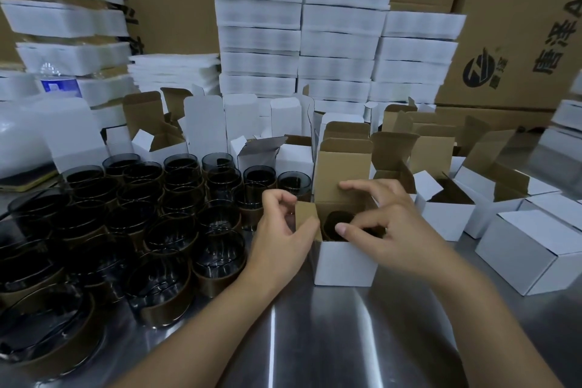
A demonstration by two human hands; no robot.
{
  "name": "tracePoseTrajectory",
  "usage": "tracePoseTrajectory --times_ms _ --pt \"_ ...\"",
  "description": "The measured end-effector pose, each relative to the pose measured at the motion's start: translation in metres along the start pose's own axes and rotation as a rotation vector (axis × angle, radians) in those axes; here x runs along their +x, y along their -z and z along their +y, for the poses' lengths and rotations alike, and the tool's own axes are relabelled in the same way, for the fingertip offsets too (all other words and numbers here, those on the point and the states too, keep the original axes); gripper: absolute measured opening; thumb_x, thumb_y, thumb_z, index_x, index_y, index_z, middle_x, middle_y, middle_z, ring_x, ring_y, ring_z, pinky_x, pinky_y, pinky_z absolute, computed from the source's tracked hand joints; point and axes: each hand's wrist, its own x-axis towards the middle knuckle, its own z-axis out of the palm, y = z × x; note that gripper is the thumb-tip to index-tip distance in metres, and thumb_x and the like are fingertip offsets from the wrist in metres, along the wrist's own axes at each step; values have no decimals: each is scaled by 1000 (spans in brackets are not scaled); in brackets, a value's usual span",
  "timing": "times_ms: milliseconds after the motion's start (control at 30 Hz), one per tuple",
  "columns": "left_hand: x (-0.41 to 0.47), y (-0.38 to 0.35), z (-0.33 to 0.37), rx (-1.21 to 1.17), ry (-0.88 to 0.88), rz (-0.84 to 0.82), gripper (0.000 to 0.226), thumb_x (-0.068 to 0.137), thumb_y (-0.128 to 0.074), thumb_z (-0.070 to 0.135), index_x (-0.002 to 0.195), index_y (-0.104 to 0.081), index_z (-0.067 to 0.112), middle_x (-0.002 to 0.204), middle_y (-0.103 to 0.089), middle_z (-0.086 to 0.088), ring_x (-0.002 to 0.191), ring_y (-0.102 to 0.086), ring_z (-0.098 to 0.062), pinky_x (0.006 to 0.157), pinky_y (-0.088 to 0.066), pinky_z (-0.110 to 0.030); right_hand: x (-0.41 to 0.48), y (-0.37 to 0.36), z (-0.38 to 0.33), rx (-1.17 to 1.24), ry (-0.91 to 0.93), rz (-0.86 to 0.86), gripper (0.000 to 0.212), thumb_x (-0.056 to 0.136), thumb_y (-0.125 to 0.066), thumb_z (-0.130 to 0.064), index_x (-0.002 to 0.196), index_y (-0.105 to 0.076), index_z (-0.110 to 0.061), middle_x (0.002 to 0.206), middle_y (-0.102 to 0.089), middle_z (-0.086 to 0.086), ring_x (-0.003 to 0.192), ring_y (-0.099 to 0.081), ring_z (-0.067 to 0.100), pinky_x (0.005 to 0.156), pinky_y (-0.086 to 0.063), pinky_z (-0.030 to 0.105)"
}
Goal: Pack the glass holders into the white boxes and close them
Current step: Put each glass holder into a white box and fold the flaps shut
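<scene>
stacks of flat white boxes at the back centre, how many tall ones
3, side by side before the brown cartons: left stack, middle stack, and a shorter right stack. A low pile lies left of them; more may be hidden.
</scene>
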Motion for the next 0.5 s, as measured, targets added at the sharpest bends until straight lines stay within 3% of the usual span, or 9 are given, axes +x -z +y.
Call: tracePoseTrajectory --times_ms 67,133,200,300,400,500 --pt "0 0 -1 -1 -6 -9 29 70 -58 31 90 -37 27 80 -60 3 73 -58 -15 71 -49 -38 0 -3 -1 68 17 32 21 82 -55 -50 71 -71 -43 135 -34 -34 128 -19 -4 105 -20 20" --pt "0 0 0 -20 -20 -12 28 78 -63 24 87 -37 26 80 -59 6 68 -55 -6 66 -46 -26 1 -5 -3 220 -6 131 14 86 -55 -43 84 -69 -44 132 -36 -33 124 -26 -9 97 -19 5" --pt "0 0 1 -96 -10 7 25 87 -63 13 87 -39 22 89 -63 6 72 -58 1 67 -45 -14 3 -6 -4 418 -84 257 15 93 -53 -30 93 -64 -41 125 -43 -28 116 -38 -12 92 -28 7" --pt "1 0 6 -171 64 28 16 94 -51 31 85 -46 20 83 -67 17 73 -60 5 68 -43 -9 9 -4 -3 717 -358 358 23 97 -46 -19 104 -59 -37 113 -55 -19 107 -50 -6 78 -38 14" --pt "5 -1 8 -294 183 54 24 100 -38 23 81 -50 14 77 -72 10 79 -68 -2 80 -49 -22 13 -1 -1 897 -612 337 33 95 -41 -9 119 -59 -22 111 -63 -2 102 -57 13 72 -45 23" --pt "4 -1 8 -212 227 25 13 94 -50 21 81 -49 17 82 -63 3 83 -63 -12 84 -48 -34 17 -5 -4 956 -748 254 41 94 -36 0 127 -57 -13 119 -62 10 109 -57 25 75 -48 28"
